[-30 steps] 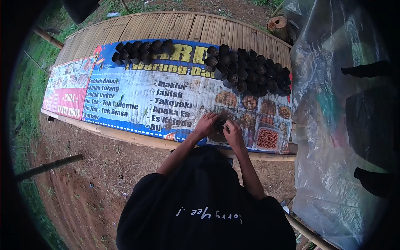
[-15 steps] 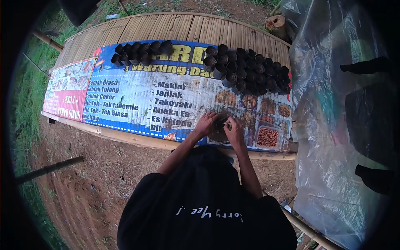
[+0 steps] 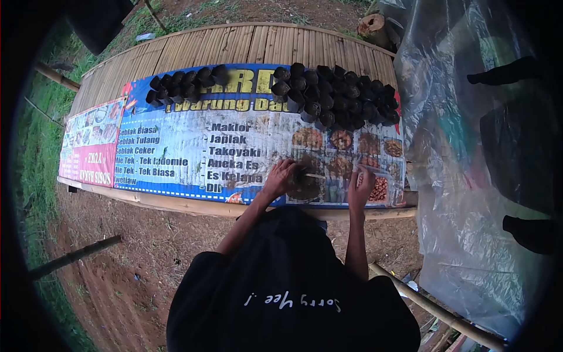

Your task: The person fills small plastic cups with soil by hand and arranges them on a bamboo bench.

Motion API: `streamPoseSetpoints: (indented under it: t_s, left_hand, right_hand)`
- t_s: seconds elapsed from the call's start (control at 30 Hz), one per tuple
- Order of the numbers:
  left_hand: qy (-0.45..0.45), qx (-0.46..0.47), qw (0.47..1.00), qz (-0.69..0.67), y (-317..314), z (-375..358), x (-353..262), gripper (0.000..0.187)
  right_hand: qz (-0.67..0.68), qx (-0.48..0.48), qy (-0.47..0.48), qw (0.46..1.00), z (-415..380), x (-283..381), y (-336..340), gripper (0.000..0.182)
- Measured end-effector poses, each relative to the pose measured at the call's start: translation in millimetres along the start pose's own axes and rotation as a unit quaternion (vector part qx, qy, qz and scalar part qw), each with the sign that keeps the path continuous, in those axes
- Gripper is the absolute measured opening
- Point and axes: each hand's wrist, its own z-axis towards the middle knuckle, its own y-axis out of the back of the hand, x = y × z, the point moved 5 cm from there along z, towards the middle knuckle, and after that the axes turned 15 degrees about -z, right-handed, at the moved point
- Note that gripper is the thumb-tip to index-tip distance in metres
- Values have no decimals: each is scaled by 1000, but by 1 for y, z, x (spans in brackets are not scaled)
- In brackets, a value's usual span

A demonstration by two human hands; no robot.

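Near the table's front edge, my left hand (image 3: 282, 178) is closed on the left side of a small black pot (image 3: 304, 170), seen from above. A thin pale stick (image 3: 315, 175) lies across or pokes out of its right side. Dark soil (image 3: 305, 190) is spread on the banner just below the pot. To the right, apart from the pot, my right hand (image 3: 361, 186) hovers over the banner's food pictures with fingers drawn together; what they hold, if anything, is too small to make out.
A printed banner (image 3: 234, 120) covers much of the bamboo table (image 3: 234, 44). Several black pots stand grouped at the back right (image 3: 334, 97) and back left (image 3: 185, 84). Clear plastic sheeting (image 3: 451, 234) hangs on the right. A bamboo pole (image 3: 437, 308) lies low right.
My right hand has moved away from the pot to the right, and the pale stick now shows there. My left hand stays at the pot. The whole view has shifted slightly.
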Motion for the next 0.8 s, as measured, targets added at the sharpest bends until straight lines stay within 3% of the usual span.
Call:
streamPoseSetpoints:
  t_s: [0.13,0.2,0.33,0.37,0.5,0.57,0.8]
  left_hand:
    - [34,-10,998,-50,3,2,4,64]
    - [59,12,998,-28,-2,5,7,60]
    - [5,-4,1000,-10,-3,5,4,54]
    - [3,-2,1000,-11,-4,3,6,54]
    - [4,7,1000,-13,-4,5,-1,55]
    - [13,13,1000,-4,-6,5,1,56]
    - [13,10,1000,-10,-6,4,2,61]
  right_hand:
    - [-156,-14,-98,983,-9,-102,11,29]
    - [-140,102,-100,980,-17,-143,-1,35]
    - [-118,136,-105,978,-18,-134,1,42]
    - [-100,91,-97,986,-17,-132,3,34]
    - [-113,68,-61,989,-10,-133,10,28]
    - [-2,90,-134,987,-9,-143,7,22]
    - [-8,81,-140,987,-4,-133,21,18]
